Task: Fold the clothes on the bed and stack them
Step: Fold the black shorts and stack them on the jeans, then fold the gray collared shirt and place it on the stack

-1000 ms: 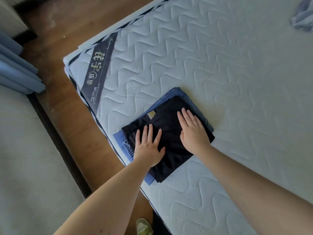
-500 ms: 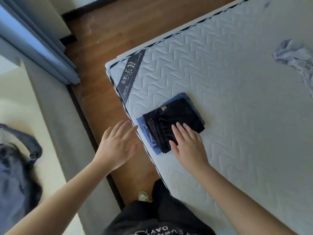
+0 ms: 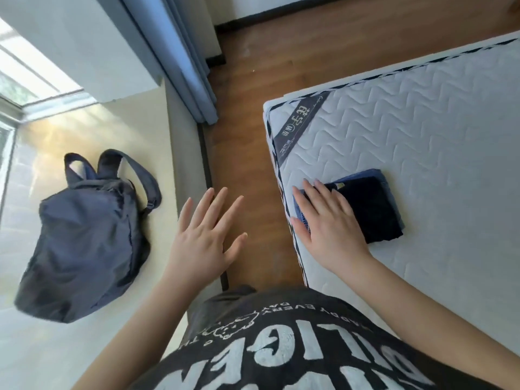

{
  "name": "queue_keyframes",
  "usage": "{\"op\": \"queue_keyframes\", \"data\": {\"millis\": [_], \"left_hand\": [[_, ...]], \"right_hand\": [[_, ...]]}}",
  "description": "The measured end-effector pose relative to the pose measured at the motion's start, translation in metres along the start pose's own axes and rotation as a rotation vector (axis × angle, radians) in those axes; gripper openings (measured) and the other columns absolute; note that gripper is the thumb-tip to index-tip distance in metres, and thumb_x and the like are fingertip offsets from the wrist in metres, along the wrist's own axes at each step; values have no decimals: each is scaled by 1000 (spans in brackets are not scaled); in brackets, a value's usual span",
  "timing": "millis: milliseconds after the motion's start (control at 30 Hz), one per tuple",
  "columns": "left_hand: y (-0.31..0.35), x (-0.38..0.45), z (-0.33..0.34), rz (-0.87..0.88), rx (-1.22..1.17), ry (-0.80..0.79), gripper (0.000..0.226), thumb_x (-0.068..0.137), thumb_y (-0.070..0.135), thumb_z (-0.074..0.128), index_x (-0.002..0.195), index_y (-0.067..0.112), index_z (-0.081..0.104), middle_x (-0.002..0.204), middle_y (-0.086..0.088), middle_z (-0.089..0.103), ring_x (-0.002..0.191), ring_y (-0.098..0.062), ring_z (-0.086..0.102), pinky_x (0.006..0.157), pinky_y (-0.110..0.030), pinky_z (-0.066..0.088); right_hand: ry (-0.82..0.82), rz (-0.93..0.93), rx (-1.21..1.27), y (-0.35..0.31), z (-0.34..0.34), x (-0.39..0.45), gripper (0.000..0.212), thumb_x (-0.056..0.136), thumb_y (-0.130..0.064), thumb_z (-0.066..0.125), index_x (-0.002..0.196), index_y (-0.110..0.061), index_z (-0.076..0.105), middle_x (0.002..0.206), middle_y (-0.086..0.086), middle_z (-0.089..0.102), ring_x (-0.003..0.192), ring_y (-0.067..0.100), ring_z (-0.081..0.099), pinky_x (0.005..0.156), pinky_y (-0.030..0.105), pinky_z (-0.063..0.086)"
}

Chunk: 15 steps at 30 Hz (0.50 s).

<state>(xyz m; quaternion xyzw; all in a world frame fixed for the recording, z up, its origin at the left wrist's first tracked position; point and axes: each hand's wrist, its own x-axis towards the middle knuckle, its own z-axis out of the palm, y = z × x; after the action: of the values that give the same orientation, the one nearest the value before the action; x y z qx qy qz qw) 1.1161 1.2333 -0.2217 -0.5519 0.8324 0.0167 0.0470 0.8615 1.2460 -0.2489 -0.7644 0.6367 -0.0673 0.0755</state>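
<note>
A: While the right hand (image 3: 327,223) lies flat, what does it contact?

B: Its straight, slightly spread fingers (image 3: 306,192) press palm-down on the near-left end of the folded stack (image 3: 371,205). Nothing is pinched or curled around.

A: Composition of the stack?

B: Two layers. The top layer is a black folded garment (image 3: 374,212), dark and matte, roughly rectangular. Beneath it lies a blue denim garment (image 3: 368,175), whose edge shows along the far side and under the fingertips.

A: Location of the stack?

B: On the white mattress (image 3: 422,122), close to its left edge and near the corner. The mattress surface is quilted in a wavy stitch pattern, and a dark diagonal label (image 3: 301,125) crosses the corner.

A: State of the left hand (image 3: 202,240)?

B: Fingers extended and fanned apart, holding nothing, suspended over the brown wooden floor (image 3: 247,108) beside the mattress.

A: Surroundings?

B: A soft navy backpack (image 3: 84,235) lies on a pale surface to the left. Blue curtains (image 3: 185,60) hang beyond it.
</note>
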Motion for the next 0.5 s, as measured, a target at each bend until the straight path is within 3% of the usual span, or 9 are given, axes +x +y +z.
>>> {"op": "queue_keyframes", "data": {"millis": [233, 400, 500], "left_hand": [[-51, 9, -5, -86, 6, 26, 70, 93, 63, 37, 154, 32, 25, 161, -1, 24, 151, -23, 12, 122, -48, 4], [-121, 36, 5, 8, -47, -3, 72, 93, 64, 36, 155, 34, 16, 163, 4, 15, 152, -19, -1, 122, -49, 4], [-166, 56, 8, -14, -79, 1, 70, 94, 65, 31, 156, 34, 16, 163, 3, 17, 152, -20, 0, 121, -52, 8]], "right_hand": [[-102, -105, -56, -40, -8, 65, 62, 100, -53, 19, 151, -21, 35, 157, 6, 35, 147, 26, 27, 118, 51, 24], [-171, -145, -112, -77, 1, 138, 67, 99, -52, 2, 154, -24, 29, 159, 2, 30, 148, 24, 23, 121, 49, 17], [-171, -135, -158, -102, 6, 183, 67, 99, -52, 4, 154, -24, 28, 160, 1, 29, 149, 24, 22, 122, 47, 15]]}}
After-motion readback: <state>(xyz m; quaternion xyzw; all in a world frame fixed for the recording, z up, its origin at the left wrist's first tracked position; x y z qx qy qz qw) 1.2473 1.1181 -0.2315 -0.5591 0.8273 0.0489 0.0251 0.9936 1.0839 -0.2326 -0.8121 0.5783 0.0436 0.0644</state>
